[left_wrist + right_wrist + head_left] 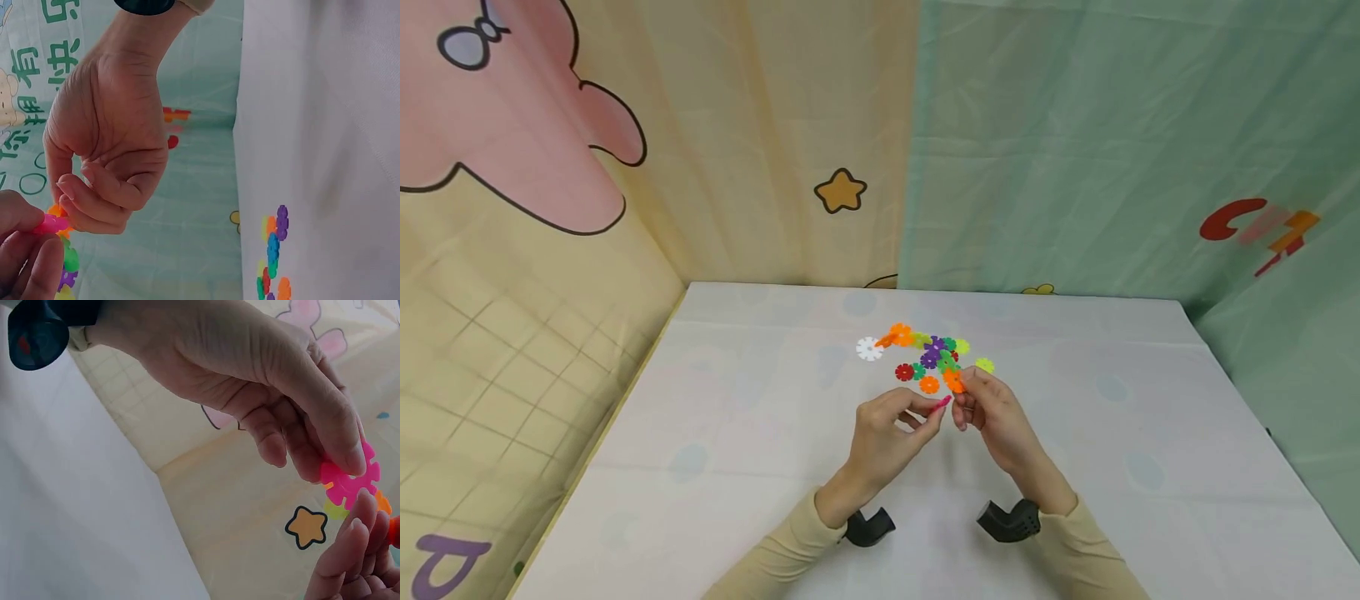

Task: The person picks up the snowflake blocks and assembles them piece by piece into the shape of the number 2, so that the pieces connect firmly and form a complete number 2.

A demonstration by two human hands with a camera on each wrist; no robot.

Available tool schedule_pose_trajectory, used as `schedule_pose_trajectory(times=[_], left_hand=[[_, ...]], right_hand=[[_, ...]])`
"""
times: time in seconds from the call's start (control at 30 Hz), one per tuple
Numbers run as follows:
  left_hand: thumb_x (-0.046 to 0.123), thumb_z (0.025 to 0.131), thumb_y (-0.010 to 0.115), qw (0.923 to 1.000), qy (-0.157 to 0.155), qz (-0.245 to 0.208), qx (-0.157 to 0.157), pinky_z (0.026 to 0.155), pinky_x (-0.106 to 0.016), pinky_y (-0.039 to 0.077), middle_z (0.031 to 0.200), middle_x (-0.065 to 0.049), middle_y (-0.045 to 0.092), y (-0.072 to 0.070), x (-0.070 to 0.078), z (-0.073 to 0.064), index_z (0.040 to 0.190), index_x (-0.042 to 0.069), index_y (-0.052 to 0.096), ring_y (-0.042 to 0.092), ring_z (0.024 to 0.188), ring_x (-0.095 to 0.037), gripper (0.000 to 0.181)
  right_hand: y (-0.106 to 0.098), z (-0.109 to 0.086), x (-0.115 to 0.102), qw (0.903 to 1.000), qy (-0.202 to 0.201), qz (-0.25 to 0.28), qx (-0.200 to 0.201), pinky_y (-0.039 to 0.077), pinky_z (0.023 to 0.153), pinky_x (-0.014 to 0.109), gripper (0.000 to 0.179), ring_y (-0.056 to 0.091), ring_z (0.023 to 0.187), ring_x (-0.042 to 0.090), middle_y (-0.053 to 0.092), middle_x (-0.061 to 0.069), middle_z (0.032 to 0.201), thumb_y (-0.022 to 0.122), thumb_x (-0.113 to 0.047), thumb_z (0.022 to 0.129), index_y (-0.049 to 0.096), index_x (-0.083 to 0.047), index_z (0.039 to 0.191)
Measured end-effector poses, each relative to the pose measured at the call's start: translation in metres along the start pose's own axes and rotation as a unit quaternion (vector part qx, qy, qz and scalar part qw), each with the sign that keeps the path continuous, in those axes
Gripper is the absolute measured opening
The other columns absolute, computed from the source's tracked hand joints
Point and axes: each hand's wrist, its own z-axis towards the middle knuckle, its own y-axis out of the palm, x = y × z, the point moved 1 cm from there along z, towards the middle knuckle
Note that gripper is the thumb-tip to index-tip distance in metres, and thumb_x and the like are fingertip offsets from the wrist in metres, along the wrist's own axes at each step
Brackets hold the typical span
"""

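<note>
My left hand (882, 433) pinches a pink snowflake disc (943, 403) between thumb and fingers, edge-on in the head view. Its notched rim and face show in the right wrist view as a pink disc (352, 477). Close beside it, my right hand (1000, 417) pinches an orange snowflake disc (953, 381) between thumb and forefinger, the other fingers curled in. From that disc a row runs on through a green disc (70, 256) and a purple disc (67, 279). The pink disc overlaps the orange one in the left wrist view.
Loose snowflake discs lie on the white table (737, 433) beyond the hands, among them a red disc (904, 372), an orange disc (929, 385) and a yellow-green disc (985, 365). A white disc (869, 348) shows at the far left. Curtains (1037, 150) hang behind the table.
</note>
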Motion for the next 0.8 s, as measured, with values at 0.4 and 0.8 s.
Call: schedule_pose_trajectory(times=[0.4,0.8], left_hand=[[-0.005,0.073,0.077,0.9996,-0.017,0.010,0.018,0.058,-0.015,0.052,0.078,-0.005,0.070,0.0015,-0.0018,-0.0008,0.082,0.001,0.067,0.064,0.064,-0.010,0.015],[-0.006,0.072,0.078,0.9991,0.001,0.035,0.024,0.062,-0.014,0.052,0.074,-0.005,0.067,0.0035,0.0042,-0.0050,0.081,0.001,0.065,0.064,0.064,-0.010,0.017]], right_hand=[[0.0081,-0.0025,0.0039,0.9928,-0.073,-0.087,0.040,0.049,0.050,0.021,0.028,0.056,0.054,0.014,0.052,0.007,0.068,0.049,-0.015,0.101,0.044,0.009,0.087],[0.0004,-0.0015,0.0018,0.9930,-0.078,-0.078,-0.042,0.048,0.049,0.022,0.026,0.058,0.052,0.017,0.053,0.006,0.064,0.048,-0.007,0.099,0.042,0.013,0.083]])
